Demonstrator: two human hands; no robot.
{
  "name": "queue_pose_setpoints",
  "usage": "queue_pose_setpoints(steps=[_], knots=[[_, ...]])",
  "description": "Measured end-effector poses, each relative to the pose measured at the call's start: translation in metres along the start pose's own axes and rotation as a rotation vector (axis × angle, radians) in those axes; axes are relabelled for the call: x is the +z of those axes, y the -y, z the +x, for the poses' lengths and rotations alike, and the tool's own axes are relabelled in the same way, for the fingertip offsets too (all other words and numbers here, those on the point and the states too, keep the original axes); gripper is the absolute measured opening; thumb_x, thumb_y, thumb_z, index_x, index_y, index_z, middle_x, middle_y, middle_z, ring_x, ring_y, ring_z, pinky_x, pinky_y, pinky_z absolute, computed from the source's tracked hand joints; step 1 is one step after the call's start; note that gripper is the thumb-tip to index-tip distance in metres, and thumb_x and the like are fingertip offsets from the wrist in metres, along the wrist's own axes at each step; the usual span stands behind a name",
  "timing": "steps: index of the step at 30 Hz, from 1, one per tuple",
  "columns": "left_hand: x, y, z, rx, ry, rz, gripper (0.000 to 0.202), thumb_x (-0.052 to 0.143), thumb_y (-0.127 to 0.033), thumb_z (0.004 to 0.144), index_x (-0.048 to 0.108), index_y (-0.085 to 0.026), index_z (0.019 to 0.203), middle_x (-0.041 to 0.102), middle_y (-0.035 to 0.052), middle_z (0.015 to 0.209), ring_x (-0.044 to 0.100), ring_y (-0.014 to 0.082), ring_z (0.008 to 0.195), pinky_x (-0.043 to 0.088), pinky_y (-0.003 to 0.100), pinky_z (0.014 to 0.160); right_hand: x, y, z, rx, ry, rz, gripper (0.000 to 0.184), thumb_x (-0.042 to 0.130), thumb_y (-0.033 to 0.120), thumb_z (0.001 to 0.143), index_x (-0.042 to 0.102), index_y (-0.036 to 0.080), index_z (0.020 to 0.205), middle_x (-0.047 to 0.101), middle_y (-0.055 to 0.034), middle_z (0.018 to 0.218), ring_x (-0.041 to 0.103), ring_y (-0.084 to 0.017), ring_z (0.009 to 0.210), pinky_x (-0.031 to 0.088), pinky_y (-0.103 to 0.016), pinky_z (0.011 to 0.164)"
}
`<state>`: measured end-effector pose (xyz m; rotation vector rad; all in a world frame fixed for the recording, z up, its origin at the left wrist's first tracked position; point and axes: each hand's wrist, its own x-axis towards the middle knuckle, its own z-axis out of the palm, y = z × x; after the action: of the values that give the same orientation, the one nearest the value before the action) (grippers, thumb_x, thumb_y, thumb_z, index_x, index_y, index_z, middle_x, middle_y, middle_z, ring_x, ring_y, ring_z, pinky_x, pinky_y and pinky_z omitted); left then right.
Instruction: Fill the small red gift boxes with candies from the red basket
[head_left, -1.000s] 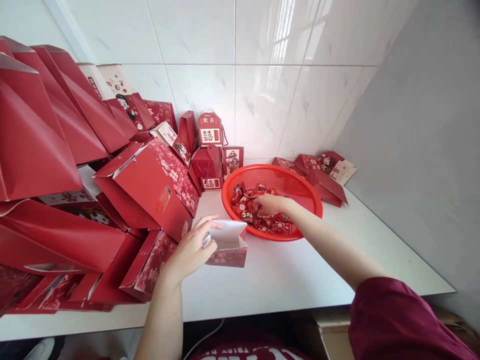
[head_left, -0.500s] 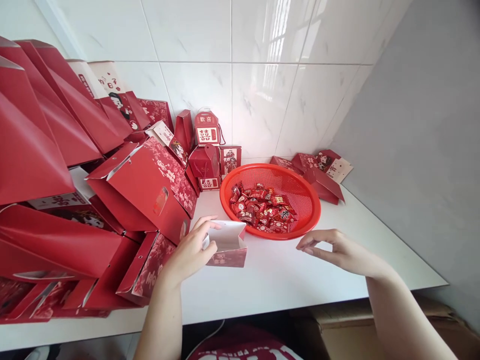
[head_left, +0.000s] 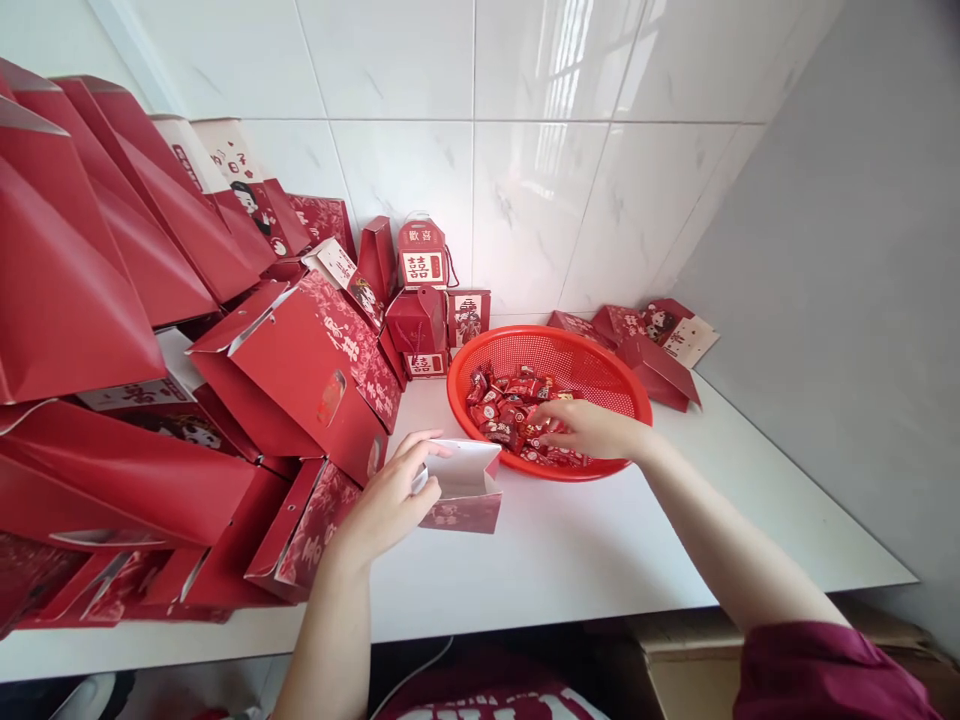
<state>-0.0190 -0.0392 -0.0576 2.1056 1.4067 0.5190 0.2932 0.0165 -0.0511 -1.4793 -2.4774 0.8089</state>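
Head view: an open paper box stands on the white table, its pale inside facing up, right beside the left hand, which holds it at its left end with the thumb at the near edge and the fingertips along the far edge. Just beyond the box and to its right sits a round red mesh basket with wrapped sweets heaped in it. Over their right part hangs the right hand, thumb and fingers parted, sweets directly under the fingertips; whether these touch any I cannot tell. The box lies to the left of this hand and nearer the person, apart from it. Behind the basket, on its left, small boxes with cord handles are stacked by the tiled wall; to its right lie more red boxes. Left of the left hand, a tall pile of red gift boxes leans and overlaps, and some brown cardboard shows below the table's edge.
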Motion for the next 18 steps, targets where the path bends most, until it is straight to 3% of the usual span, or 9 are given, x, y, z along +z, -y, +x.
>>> queue_pose_setpoints(steps=[4, 8, 11, 15, 18], knots=[[0.0, 0.0, 0.0, 0.016, -0.004, 0.005, 0.039, 0.039, -0.017, 0.087, 0.057, -0.027, 0.12, 0.043, 0.0026, 0.146, 0.053, 0.0224, 0.121, 0.042, 0.038, 0.104, -0.007, 0.011, 0.039, 0.05, 0.209, -0.214, 0.039, 0.055, 0.036, 0.084, 0.061, 0.026, 0.121, 0.066, -0.008, 0.114, 0.063, -0.029, 0.097, 0.047, -0.034, 0.076], [0.0, 0.0, -0.001, 0.012, -0.008, 0.004, 0.042, 0.04, -0.017, 0.086, 0.056, -0.029, 0.123, 0.042, 0.0023, 0.147, 0.053, 0.0227, 0.122, 0.044, 0.038, 0.102, -0.015, 0.015, 0.08, 0.12, 0.27, -0.361, 0.047, 0.058, 0.046, 0.082, 0.06, 0.025, 0.125, 0.066, -0.0103, 0.118, 0.064, -0.031, 0.101, 0.049, -0.036, 0.077], [0.0, 0.0, -0.003, 0.003, -0.011, -0.004, 0.042, 0.039, -0.017, 0.087, 0.056, -0.029, 0.123, 0.041, 0.002, 0.148, 0.054, 0.0221, 0.12, 0.044, 0.037, 0.101, -0.007, 0.009, 0.109, 0.176, 0.331, -0.416, 0.054, 0.07, 0.055, 0.07, 0.068, 0.021, 0.112, 0.068, -0.0113, 0.113, 0.065, -0.032, 0.1, 0.051, -0.037, 0.08], [0.0, 0.0, -0.005, 0.001, -0.016, -0.013, 0.039, 0.039, -0.018, 0.087, 0.057, -0.028, 0.121, 0.043, 0.003, 0.147, 0.055, 0.0227, 0.117, 0.044, 0.038, 0.101, 0.02, -0.003, 0.135, 0.26, 0.42, -0.492, 0.054, 0.084, 0.054, 0.045, 0.075, 0.017, 0.083, 0.072, -0.0091, 0.09, 0.068, -0.031, 0.09, 0.053, -0.04, 0.081], [0.0, -0.001, -0.005, -0.006, -0.015, -0.02, 0.037, 0.039, -0.019, 0.088, 0.058, -0.027, 0.118, 0.043, 0.0029, 0.147, 0.057, 0.022, 0.114, 0.045, 0.038, 0.1, 0.038, -0.01, 0.143, 0.265, 0.425, -0.497, 0.041, 0.084, 0.052, 0.052, 0.073, 0.017, 0.071, 0.07, -0.0055, 0.074, 0.068, -0.026, 0.084, 0.054, -0.04, 0.082]])
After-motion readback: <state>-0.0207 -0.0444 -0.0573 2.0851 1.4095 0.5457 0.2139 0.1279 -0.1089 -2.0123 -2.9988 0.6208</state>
